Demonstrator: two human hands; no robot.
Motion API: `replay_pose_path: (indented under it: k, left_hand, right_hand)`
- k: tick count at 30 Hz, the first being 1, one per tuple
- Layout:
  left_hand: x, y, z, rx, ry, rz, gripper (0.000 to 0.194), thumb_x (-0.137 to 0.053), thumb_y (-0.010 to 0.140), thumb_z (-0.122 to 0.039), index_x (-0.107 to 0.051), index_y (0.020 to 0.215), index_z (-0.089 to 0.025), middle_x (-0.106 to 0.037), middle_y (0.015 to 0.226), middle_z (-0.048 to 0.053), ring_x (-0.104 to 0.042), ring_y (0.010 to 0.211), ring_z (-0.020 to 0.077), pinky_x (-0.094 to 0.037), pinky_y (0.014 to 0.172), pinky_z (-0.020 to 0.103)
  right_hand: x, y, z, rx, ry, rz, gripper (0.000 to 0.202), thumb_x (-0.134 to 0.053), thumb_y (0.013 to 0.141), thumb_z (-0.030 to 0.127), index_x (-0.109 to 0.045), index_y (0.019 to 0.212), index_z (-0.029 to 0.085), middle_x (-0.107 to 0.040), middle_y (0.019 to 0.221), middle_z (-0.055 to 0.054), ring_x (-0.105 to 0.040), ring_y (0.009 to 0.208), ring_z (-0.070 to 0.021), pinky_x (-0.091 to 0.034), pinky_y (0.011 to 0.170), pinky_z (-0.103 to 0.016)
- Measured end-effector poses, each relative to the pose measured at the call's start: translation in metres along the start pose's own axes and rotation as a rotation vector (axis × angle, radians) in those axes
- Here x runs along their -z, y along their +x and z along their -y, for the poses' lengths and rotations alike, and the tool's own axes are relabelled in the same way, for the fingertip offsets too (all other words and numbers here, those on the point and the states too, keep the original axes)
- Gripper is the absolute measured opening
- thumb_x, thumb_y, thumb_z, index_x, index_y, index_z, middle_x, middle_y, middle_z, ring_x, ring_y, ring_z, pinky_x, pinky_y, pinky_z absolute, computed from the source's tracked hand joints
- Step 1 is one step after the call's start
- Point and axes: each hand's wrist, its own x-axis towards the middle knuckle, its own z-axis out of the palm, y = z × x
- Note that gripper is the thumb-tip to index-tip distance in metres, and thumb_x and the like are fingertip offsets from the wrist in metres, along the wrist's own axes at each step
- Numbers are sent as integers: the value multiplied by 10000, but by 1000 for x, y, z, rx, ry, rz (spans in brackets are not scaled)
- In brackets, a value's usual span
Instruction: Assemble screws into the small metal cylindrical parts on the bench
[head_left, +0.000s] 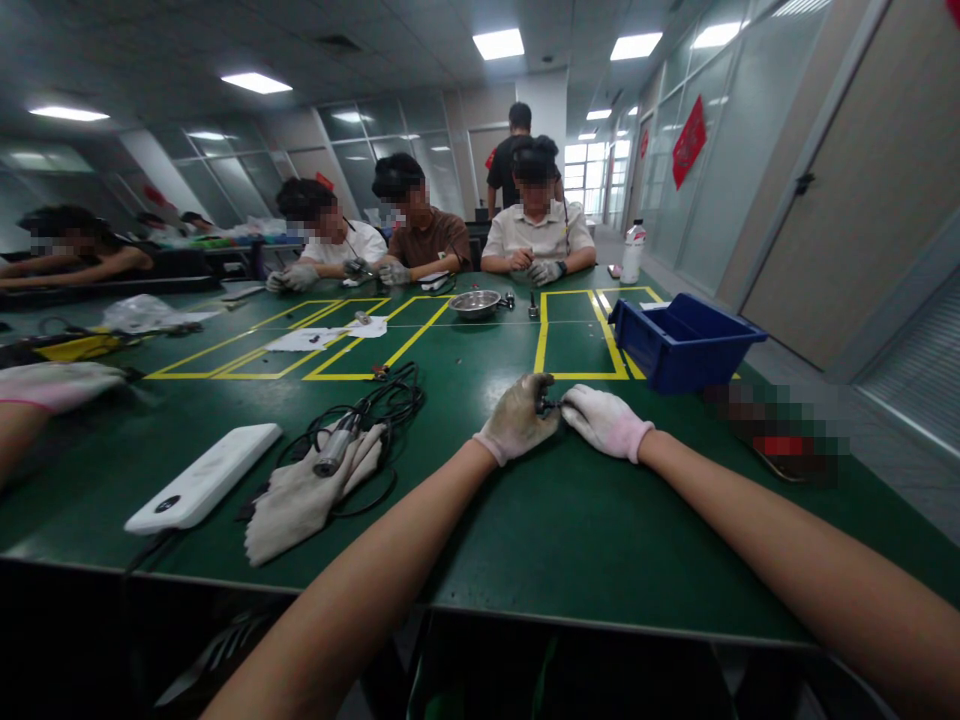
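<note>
The left hand (519, 420), gloved, is closed around a small dark part (550, 407), located between both hands above the green table (465, 570). The right hand (604, 420), also gloved, meets the part with its fingertips; whether it grips cannot be told. A blue bin (690, 345) stands beyond the right hand, bounding that side and covering some of the yellow tape (541, 335). Toward the left arm's side, a coiled black cable (405, 395) and a metal cylinder (337, 445) lie on a loose glove (307, 500), near a white power bank (206, 478). A metal bowl (475, 304) is positioned farther forward, before the seated co-workers.
</note>
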Motion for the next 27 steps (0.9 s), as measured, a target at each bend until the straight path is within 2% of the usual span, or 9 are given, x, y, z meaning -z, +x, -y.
replay_pose_path:
  k: [3, 7, 14, 18, 23, 27]
  left_hand:
    - [3, 1, -2, 29, 5, -2, 509, -612, 746, -273, -463, 1214, -137, -588, 1055, 104, -598, 909, 186, -500, 824, 331]
    - [6, 1, -1, 141, -10, -9, 522, -602, 778, -394, -478, 1228, -162, -593, 1129, 101, -585, 1006, 212, -475, 883, 352]
    - [6, 1, 1, 227, -59, 22, 454, -540, 829, -423, -498, 1210, -180, -631, 1033, 77, -610, 930, 194, -492, 837, 339]
    - [3, 1, 0, 179, -37, -16, 482, -574, 809, -357, -453, 1234, -165, -606, 1023, 75, -600, 905, 176, -489, 837, 332]
    - [-2, 1, 4, 4, 56, -88, 444, -586, 789, -277, -444, 1187, -140, -556, 920, 53, -572, 794, 142, -498, 771, 310]
    - [-3, 2, 6, -75, 84, -129, 411, -584, 792, -262, -441, 1156, -136, -535, 936, 57, -565, 791, 129, -501, 767, 300]
  right_hand:
    - [1, -1, 3, -20, -58, -28, 324, -291, 953, 371, -530, 1036, 170, -561, 1004, -76, -571, 809, -160, -382, 711, -268]
    - [4, -1, 8, -54, -147, -81, 353, -267, 956, 380, -529, 1065, 170, -563, 1026, -92, -576, 806, -177, -369, 677, -281]
    - [6, -1, 10, -59, -197, -99, 356, -280, 952, 382, -539, 1069, 168, -567, 1032, -101, -578, 820, -184, -367, 684, -286]
    - [3, -1, 7, -53, -109, -104, 332, -303, 946, 377, -526, 1084, 173, -574, 1027, -96, -576, 827, -181, -377, 699, -283]
    - [1, 0, 1, -33, 122, -80, 287, -351, 935, 342, -527, 1066, 156, -590, 978, -86, -565, 860, -171, -393, 735, -274]
    - [2, 0, 0, -8, 327, -108, 267, -363, 928, 339, -545, 995, 155, -599, 867, -46, -558, 774, -148, -402, 692, -263]
